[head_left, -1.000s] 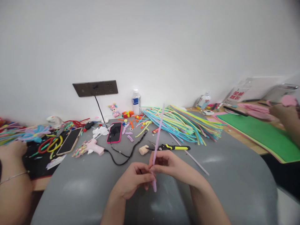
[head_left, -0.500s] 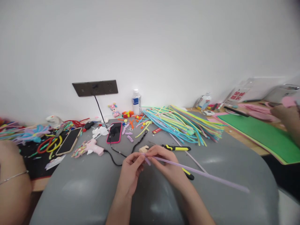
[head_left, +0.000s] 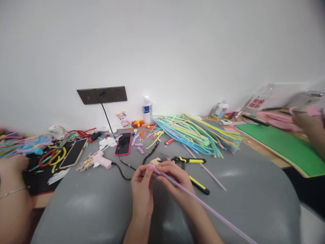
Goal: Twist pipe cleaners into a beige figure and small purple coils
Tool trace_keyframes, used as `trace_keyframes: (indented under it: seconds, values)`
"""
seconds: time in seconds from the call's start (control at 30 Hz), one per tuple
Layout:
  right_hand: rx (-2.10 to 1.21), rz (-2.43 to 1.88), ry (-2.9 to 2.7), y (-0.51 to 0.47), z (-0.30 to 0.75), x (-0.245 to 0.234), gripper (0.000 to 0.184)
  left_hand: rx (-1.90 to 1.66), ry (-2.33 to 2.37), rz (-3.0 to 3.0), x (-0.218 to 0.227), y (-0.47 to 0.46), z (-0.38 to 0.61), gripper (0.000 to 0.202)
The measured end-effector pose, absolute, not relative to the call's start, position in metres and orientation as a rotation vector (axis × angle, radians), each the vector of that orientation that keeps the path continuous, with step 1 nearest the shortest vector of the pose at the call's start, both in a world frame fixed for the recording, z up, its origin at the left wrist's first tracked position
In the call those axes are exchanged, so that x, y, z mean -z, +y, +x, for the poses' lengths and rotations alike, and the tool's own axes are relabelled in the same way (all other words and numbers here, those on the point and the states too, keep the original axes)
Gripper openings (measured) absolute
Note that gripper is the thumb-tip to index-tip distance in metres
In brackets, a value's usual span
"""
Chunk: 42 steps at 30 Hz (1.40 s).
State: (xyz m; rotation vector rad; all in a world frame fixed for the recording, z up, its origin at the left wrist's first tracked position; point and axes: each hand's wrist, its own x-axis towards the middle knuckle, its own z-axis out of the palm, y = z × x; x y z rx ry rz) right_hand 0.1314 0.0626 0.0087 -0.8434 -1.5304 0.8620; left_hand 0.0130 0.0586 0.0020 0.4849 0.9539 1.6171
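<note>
Purple pipe cleaner [head_left: 213, 210]: one end between both hands, above the grey surface [head_left: 88, 203]; the rest slants across the right hand and forearm, running out at the bottom of view. Left hand [head_left: 142, 193]: thumb and fingers pinched on that end. Right hand [head_left: 177, 173]: fingers closed on it just beside the left. The held end looks thicker, perhaps doubled over; fingers hide the detail.

Nearby: pliers [head_left: 199, 185] lying spread, partly behind the right hand; beige lump [head_left: 155, 161] just past the fingertips; black cord [head_left: 123, 174] leading to a pink glue gun [head_left: 101, 160]. A second pale purple pipe cleaner [head_left: 213, 177] lies to the right, by the bundle [head_left: 198, 134].

Risks, as judged: the pinched end is small, so a loose grip could let it spring open or slip. The long tail might swing, snag a plier handle or kink if the wrist turns sharply. Reaching forward could nudge the lump or catch the cord, dragging the gun.
</note>
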Motion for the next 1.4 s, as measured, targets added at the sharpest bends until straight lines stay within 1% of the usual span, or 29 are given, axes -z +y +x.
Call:
trace_keyframes:
  seconds: [0.07, 0.17, 0.27, 0.4, 0.6, 0.73, 0.8, 0.93, 1.0, 1.17, 1.4]
  values:
    - [-0.855, -0.893, -1.433, 0.063, 0.131, -0.007, 0.007, -1.607, 0.975, 0.550, -0.002, 0.057, 0.012, 0.029]
    - [-0.911, -0.973, -1.393, 0.064, 0.137, -0.009, 0.014, -1.549, 1.042, 0.719, -0.001, 0.056, 0.004, 0.025]
    - [-1.068, -1.046, -1.452, 0.066, 0.148, -0.015, 0.019, -1.500, 1.120, 0.982, -0.001, 0.056, -0.009, 0.020]
    - [-1.243, -1.091, -1.475, 0.068, 0.159, -0.020, 0.024, -1.398, 1.153, 1.295, -0.008, 0.055, -0.021, 0.006]
    - [-1.325, -1.039, -1.417, 0.066, 0.156, -0.019, 0.031, -1.444, 1.285, 1.260, -0.012, 0.046, -0.018, 0.006]
    - [-1.255, -0.999, -1.318, 0.066, 0.148, -0.017, 0.038, -1.435, 1.264, 1.328, -0.010, 0.046, -0.017, 0.005]
    - [-1.231, -1.000, -1.290, 0.067, 0.147, -0.018, 0.040, -1.366, 1.194, 1.308, -0.011, 0.047, -0.019, 0.002]
    - [-1.389, -0.986, -1.410, 0.071, 0.153, -0.026, 0.039, -1.087, 0.955, 1.142, -0.016, 0.051, -0.025, 0.025]
    - [-1.484, -0.951, -1.499, 0.073, 0.156, -0.030, 0.035, -0.988, 0.906, 1.033, -0.017, 0.052, -0.027, 0.031]
    - [-1.519, -0.905, -1.599, 0.075, 0.159, -0.034, 0.029, -0.876, 0.836, 0.731, -0.010, 0.054, -0.022, 0.036]
    - [-1.586, -0.855, -1.469, 0.078, 0.156, -0.030, 0.027, -0.881, 0.772, 0.641, -0.001, 0.056, -0.018, 0.039]
